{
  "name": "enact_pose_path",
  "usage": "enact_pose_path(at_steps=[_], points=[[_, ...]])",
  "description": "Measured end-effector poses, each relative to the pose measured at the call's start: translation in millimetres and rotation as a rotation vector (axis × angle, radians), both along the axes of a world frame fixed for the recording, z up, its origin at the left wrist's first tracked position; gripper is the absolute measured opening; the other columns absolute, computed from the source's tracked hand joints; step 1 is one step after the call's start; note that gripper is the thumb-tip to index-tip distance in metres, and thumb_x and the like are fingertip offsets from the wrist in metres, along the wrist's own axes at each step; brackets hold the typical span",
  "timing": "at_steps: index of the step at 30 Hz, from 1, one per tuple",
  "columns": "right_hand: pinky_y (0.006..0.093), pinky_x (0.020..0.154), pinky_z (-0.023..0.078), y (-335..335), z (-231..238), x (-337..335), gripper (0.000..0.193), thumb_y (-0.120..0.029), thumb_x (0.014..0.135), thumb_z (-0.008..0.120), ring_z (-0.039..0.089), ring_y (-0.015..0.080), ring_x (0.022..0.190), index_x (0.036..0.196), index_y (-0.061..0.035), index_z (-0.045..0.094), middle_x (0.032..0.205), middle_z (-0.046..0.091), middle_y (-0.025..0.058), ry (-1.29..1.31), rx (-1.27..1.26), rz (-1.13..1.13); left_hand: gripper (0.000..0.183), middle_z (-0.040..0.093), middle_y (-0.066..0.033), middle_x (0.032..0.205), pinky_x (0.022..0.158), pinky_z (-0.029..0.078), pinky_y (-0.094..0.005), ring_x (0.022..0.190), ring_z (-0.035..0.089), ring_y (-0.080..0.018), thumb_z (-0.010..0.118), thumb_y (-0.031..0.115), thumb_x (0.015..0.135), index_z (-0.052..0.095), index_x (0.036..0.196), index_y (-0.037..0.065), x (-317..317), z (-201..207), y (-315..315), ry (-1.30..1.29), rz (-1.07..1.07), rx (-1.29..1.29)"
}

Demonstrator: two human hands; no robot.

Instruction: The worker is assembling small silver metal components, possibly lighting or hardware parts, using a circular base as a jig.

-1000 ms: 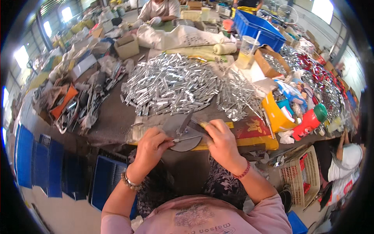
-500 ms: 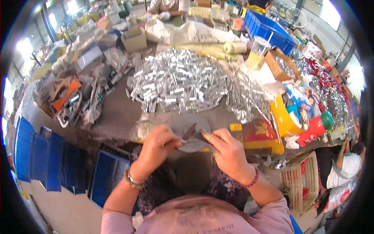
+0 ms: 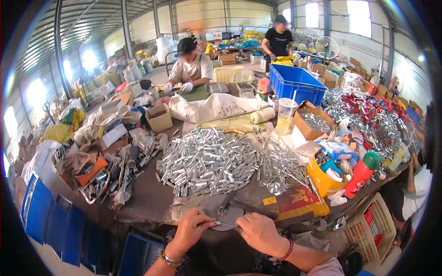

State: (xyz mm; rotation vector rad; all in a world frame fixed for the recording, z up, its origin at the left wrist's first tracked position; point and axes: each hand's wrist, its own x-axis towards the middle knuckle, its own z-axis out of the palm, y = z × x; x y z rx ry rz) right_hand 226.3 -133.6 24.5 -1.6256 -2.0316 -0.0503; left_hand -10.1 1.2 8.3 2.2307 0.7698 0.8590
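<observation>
My left hand [image 3: 189, 233] is closed, its thumb and forefinger pinching a small silvery metal piece [image 3: 217, 222] at the near edge of a round grey plate [image 3: 235, 214]. To the right, my right hand [image 3: 263, 234] has its fingers curled together beside the plate; whatever they grip is too small to make out. Behind both hands, a dark hammer-like tool [image 3: 223, 205] rests on the plate, its handle pointing right. Beyond it lies a large heap of short silvery metal tubes [image 3: 209, 161]. A smaller pile of thin metal pieces [image 3: 281, 168] adjoins it.
A yellow box [image 3: 322, 178] and red bottle with green cap [image 3: 361, 175] stand at right, near a plastic cup [image 3: 285, 117]. Farther back is a blue crate [image 3: 297, 83]. Scrap and bags [image 3: 115, 165] cover the left. Two people work beyond the table.
The tool that my right hand held over the plate now lies on it. My hands sit lower in the picture, and the view has tilted up, showing more of the room.
</observation>
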Motion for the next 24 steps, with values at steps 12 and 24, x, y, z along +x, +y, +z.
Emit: enact_pose_path(at_steps=[12,24], points=[[0.0411,0.065,0.049,5.0,-3.3,-13.3,0.025,-0.012,0.096,0.079,0.063,0.0248,0.065,0.112,0.0019,0.066,0.077,0.069,0.0145,0.786,-0.628,0.023,0.043,0.075,-0.0069,0.099,0.071,0.054,-0.032,0.079,0.065,-0.0163,0.081,-0.001,0.095,0.073,0.136,0.004,10.2,-22.4,-30.2,-0.208,0.258,-0.136],[0.041,0.063,0.048,-14.2,-19.3,-43.2,0.026,-0.009,0.096,0.079,0.059,0.0236,0.065,0.116,-0.0011,0.064,0.076,0.066,0.0123,0.891,-0.613,-0.017,0.055,0.078,-0.0081,0.108,0.076,0.06,-0.0272,0.094,0.073,-0.0132,0.062,0.01,0.113,0.04,0.163,0.004,9.9,-31.5,-66.0,-0.548,0.189,-0.927]])
